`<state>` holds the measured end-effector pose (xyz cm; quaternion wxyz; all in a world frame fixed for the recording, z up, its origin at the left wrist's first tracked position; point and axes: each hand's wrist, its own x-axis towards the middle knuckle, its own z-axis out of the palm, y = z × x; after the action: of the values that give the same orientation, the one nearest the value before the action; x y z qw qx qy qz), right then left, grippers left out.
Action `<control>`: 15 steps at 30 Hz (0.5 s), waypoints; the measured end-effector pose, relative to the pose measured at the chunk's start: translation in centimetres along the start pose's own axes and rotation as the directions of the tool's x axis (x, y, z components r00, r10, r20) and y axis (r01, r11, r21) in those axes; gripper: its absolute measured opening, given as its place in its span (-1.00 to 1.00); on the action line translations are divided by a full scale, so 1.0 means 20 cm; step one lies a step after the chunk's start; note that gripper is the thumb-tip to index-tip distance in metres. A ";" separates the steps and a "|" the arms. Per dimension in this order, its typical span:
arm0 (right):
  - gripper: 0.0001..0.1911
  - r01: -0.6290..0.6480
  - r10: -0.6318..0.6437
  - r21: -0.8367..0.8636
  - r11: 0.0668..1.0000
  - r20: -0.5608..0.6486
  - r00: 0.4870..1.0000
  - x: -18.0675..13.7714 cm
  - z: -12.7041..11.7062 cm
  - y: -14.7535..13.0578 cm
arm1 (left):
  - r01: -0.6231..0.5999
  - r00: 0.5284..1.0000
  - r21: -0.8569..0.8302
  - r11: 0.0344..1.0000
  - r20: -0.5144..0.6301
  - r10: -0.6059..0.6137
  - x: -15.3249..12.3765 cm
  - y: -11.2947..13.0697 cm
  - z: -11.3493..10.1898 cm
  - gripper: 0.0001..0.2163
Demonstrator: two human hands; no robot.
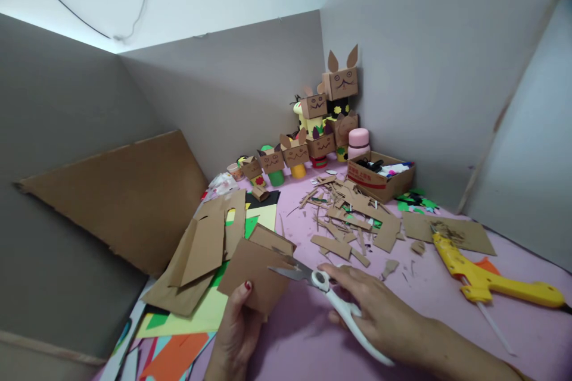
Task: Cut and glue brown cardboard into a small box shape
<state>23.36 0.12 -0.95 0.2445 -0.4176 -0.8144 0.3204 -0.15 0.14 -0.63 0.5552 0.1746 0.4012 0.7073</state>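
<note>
Between the thumb and fingers of my left hand is a brown piece of cardboard, raised above the table. It looks folded or doubled, with a second panel showing behind its top edge. My right hand grips white-handled scissors. Their blades are parted and point left, overlapping the right edge of the cardboard; I cannot tell whether they touch or cut it. The right fingers are partly hidden behind the handle.
Cardboard sheets and coloured paper lie at left. Cardboard scraps cover the middle. A yellow glue gun rests at right near a box of pens. Several cardboard animal figures and a pink flask stand behind.
</note>
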 end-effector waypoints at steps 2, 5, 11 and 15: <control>-0.36 -0.008 0.008 0.004 1.000 0.012 1.000 0.00 0.01 0.01 | 0.001 1.000 -0.002 1.000 -0.004 -0.001 0.00 0.00 0.00 -0.63; -0.35 -0.009 0.009 0.014 1.000 0.014 1.000 0.00 0.01 0.02 | 0.010 1.000 0.008 1.000 -0.006 -0.010 0.01 0.00 0.01 -0.64; -0.38 0.025 -0.024 0.057 0.998 -0.015 1.000 0.01 0.00 0.02 | 0.030 0.998 0.056 0.998 0.053 -0.033 -0.01 0.00 0.01 -0.65; -0.38 0.040 -0.039 0.099 0.994 -0.013 0.999 0.00 0.00 0.02 | 0.063 0.994 0.097 0.993 0.084 -0.071 0.00 -0.01 -0.01 -0.65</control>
<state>23.60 0.42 -1.21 0.2757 -0.3906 -0.8041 0.3535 -0.16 0.00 -0.88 0.5866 0.2178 0.4154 0.6603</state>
